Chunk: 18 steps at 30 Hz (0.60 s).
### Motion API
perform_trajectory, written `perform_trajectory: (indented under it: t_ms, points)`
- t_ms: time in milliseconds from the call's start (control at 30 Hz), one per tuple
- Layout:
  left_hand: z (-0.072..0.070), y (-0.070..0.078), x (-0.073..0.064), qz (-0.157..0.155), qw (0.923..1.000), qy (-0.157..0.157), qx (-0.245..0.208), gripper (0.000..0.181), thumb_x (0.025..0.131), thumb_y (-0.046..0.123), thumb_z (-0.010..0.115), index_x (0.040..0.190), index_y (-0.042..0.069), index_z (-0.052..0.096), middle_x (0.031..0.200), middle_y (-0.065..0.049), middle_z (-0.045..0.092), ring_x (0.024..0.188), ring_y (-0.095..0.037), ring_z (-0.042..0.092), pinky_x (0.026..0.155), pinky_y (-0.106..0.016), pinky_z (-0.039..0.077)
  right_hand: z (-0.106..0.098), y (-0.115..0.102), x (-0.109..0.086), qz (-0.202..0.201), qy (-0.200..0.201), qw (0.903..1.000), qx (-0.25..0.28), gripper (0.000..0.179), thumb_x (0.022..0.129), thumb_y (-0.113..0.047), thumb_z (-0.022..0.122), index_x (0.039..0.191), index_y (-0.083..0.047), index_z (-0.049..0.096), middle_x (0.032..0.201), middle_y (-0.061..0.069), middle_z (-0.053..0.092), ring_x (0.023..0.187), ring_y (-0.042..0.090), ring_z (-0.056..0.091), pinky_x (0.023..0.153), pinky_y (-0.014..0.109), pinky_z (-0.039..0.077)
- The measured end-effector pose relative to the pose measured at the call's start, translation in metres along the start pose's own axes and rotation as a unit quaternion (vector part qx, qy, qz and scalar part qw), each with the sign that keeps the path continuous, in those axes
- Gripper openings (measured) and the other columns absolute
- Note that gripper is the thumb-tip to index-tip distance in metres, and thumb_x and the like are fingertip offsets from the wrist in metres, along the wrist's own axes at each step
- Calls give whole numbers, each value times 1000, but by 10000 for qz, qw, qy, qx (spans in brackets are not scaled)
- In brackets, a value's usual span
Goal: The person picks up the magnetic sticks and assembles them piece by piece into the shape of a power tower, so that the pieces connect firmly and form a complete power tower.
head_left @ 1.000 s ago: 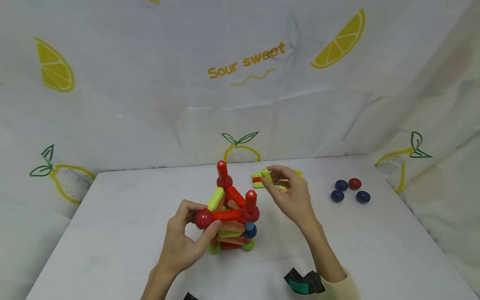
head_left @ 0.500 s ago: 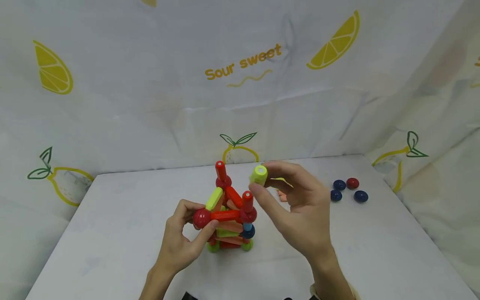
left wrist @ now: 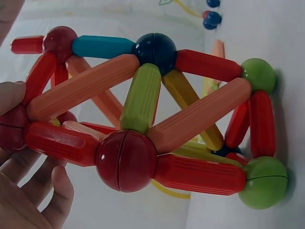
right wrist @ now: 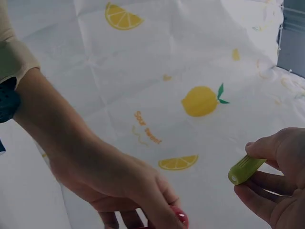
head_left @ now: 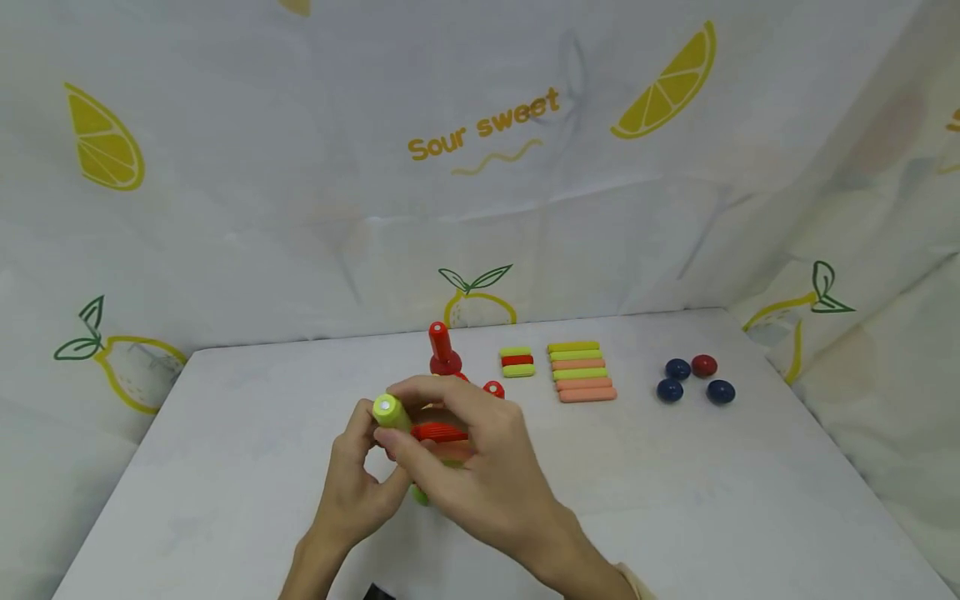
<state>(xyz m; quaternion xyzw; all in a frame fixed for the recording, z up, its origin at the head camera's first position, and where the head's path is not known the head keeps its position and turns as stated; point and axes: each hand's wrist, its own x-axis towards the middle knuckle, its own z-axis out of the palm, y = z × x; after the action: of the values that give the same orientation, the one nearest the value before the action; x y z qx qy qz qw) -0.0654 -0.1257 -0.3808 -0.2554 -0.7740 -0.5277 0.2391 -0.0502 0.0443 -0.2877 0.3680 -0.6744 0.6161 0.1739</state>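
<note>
yellow-green stick (head_left: 394,416) pinched between thumb and fingers of right hand (head_left: 487,467), just beside left hand (head_left: 356,483); cannot tell if stick touches structure. left fingers grip red ball (left wrist: 12,128) of ball-and-stick structure (left wrist: 142,98), standing on white table (head_left: 750,500). right and far: loose sticks (head_left: 579,375) in rows; farther right, four balls (head_left: 670,390).

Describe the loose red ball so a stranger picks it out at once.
On the white table, go right, past the loose sticks, to three dark blue balls. The red ball lies with them, on the far side, the only one of that group that is not blue.
</note>
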Motion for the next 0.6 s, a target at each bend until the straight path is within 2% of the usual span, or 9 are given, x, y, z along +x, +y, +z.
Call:
perform_trajectory:
  t_ms: [67,133,200,267,500,600]
  points:
    - [0,-1,0,115,9999,6,29,35,77,-14,74,98,0,51,82,-2,61,75,-7,57,67,-21,50,5,4,-2,367,-134,9992,-23,24,90,0,75,112,-4,67,100,10,74,85,11,74,76,27,63]
    - [0,0,0,93,9999,-3,47,34,77,-14,73,98,1,50,83,-3,63,78,-6,60,70,-20,52,9,8,-3,789,-228,9966,-72,23,90,-3,75,112,-6,67,101,7,74,86,8,72,77,26,63]
    - [0,0,-1,52,10000,13,20,33,78,-14,72,98,1,50,85,-3,65,78,-6,61,69,-21,53,11,11,-4,1158,-285,9927,-158,23,91,-5,75,112,-8,67,102,4,73,87,7,71,77,24,62]
    - [0,1,-1,32,10000,44,-23,33,77,-15,71,98,1,51,85,-4,66,78,-6,62,66,-21,53,12,14,-5,1358,-332,9899,-244,23,91,-6,75,112,-9,67,102,3,73,88,6,70,76,23,62]
    - [0,0,-1,-67,10000,32,-47,34,77,-14,71,99,1,50,80,0,56,68,-5,49,59,-21,46,15,21,-6,1399,-341,9886,-433,24,93,-6,72,116,-6,65,101,6,73,86,8,71,77,19,61]
    - [0,0,-2,-164,9999,39,-13,35,76,-14,71,99,2,51,83,0,60,68,-5,51,60,-21,47,15,22,-6,1338,-305,9887,-601,25,95,-7,71,118,-5,64,101,6,73,88,10,71,79,18,60]
